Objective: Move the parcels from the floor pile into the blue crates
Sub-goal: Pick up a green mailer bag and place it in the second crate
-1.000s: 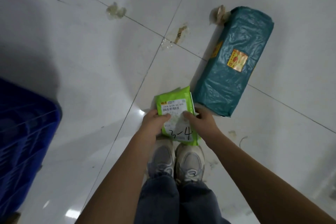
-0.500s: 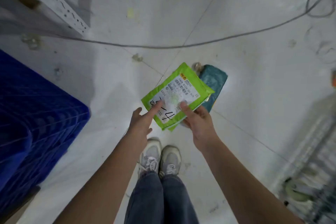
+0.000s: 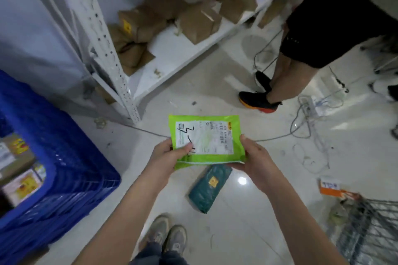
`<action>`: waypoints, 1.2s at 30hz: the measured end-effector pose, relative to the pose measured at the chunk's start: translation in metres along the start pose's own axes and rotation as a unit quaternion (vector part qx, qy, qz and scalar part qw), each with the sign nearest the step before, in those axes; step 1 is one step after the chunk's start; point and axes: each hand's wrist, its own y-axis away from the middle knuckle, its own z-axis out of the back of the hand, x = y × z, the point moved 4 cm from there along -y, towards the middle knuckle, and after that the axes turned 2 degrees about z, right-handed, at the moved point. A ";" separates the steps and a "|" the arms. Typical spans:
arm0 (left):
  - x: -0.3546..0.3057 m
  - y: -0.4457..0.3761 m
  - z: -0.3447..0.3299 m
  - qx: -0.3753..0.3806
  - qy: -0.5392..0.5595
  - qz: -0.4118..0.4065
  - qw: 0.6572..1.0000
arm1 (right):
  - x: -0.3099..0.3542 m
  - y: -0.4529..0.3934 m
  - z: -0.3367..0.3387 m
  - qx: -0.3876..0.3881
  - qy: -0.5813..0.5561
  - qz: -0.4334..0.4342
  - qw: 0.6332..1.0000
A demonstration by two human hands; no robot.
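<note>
head view: green parcel held up in the air above the floor, white label facing up, black handwriting on the label's left part. left hand grasping the parcel's left edge, thumb lying on the label; right hand grasping the right lower corner, fingers curled under it. below the parcel, lying on the floor, a dark teal parcel with a yellow sticker, partly hidden by the green one. at the left, a blue crate with some boxed parcels inside, well apart from both hands. behind, a white metal shelf carrying brown paper packages. at the upper right, legs of another person in black shorts and black shoes. grey cables lying on the floor at the right, a wire cart at the lower right corner.
</note>
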 end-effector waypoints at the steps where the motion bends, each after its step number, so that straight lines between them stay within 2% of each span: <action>1: -0.017 0.021 0.003 -0.002 -0.011 -0.020 1.000 | 0.016 0.013 -0.009 0.026 0.037 -0.003 0.999; 4: -0.057 0.083 0.022 -0.025 0.043 -0.074 0.996 | 0.048 0.047 -0.053 0.065 0.078 0.030 0.994; 7: -0.073 0.141 0.046 -0.023 0.200 -0.108 0.974 | 0.059 0.082 -0.110 0.040 -0.015 0.094 0.995; 10: -0.073 0.194 0.069 -0.032 0.218 -0.142 0.965 | 0.045 0.116 -0.180 0.072 -0.076 0.103 0.989; 14: -0.072 0.241 0.123 -0.184 0.206 -0.188 0.943 | 0.014 0.148 -0.262 0.165 -0.078 0.062 0.981; 17: -0.080 0.260 0.174 -0.245 0.183 -0.187 0.934 | 0.000 0.151 -0.303 0.215 -0.036 0.010 0.976; 20: -0.085 0.266 0.226 -0.275 0.167 -0.162 0.933 | -0.008 0.133 -0.335 0.217 0.028 -0.027 0.975; 23: -0.084 0.253 0.278 -0.293 0.164 -0.124 0.934 | -0.012 0.104 -0.369 0.202 0.101 -0.023 0.974; 29: -0.063 0.177 0.374 -0.353 0.120 -0.013 0.928 | -0.062 0.044 -0.445 0.204 0.276 -0.038 0.939; 33: -0.034 0.133 0.415 -0.387 0.059 0.068 0.918 | -0.106 0.020 -0.473 0.191 0.307 -0.091 0.928; 36: -0.024 0.110 0.432 -0.363 -0.028 0.080 0.928 | -0.135 0.007 -0.481 0.197 0.378 -0.119 0.897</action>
